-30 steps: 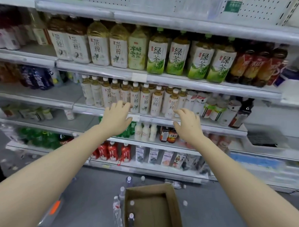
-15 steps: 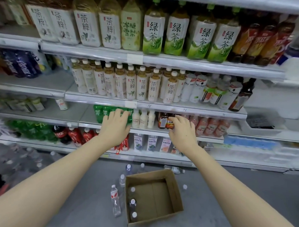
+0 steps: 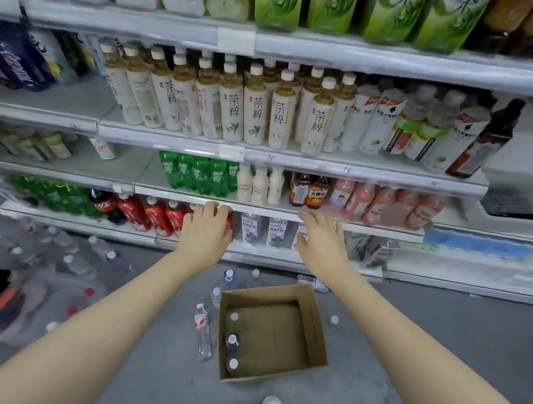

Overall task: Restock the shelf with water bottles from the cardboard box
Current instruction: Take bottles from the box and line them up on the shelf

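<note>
A stocked shop shelf fills the view above a grey floor, where the cardboard box sits open with three water bottles upright along its left wall. Both arms reach out, left hand and right hand, each grip spread and empty. Loose bottles ringing the box (one stands just beside it) could be knocked over if the person steps or bends carelessly.

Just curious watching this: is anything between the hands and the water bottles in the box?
Nothing visible. The left hand and right hand are empty, up by the shelves; the cardboard box is open-topped on the floor below them, its water bottles exposed along its left wall.
</note>
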Demonstrator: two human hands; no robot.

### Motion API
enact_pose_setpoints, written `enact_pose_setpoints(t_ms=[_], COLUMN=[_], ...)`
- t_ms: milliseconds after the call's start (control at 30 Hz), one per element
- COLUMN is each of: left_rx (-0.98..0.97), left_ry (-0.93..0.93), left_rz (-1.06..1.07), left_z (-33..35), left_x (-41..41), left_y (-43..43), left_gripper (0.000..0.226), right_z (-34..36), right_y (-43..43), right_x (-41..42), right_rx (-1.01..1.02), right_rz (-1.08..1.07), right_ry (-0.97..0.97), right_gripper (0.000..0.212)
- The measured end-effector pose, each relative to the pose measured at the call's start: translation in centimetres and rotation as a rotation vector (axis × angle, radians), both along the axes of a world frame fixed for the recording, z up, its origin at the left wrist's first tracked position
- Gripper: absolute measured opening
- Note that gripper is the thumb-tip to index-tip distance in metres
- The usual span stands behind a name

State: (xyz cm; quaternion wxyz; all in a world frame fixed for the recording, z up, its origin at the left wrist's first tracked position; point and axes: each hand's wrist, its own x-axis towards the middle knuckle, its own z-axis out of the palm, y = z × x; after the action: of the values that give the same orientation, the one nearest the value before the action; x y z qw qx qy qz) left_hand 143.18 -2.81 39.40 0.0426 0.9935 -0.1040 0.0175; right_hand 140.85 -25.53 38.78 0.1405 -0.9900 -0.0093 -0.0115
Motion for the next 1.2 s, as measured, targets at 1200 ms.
enact_pose_setpoints(t_ms=[1200], left_rx=[-0.043], left_ry=[0.146], left_rz=[0.078], left_z=[-55.7], left_x=[-3.2], left_y=[2.9], left_gripper=[0.037], right_z=[-56.9], right_y=[4.9], right_x=[-1.2], right_rx=[0.143], right_rz=[0.12], right_ry=[0.149], right_gripper=[0.045])
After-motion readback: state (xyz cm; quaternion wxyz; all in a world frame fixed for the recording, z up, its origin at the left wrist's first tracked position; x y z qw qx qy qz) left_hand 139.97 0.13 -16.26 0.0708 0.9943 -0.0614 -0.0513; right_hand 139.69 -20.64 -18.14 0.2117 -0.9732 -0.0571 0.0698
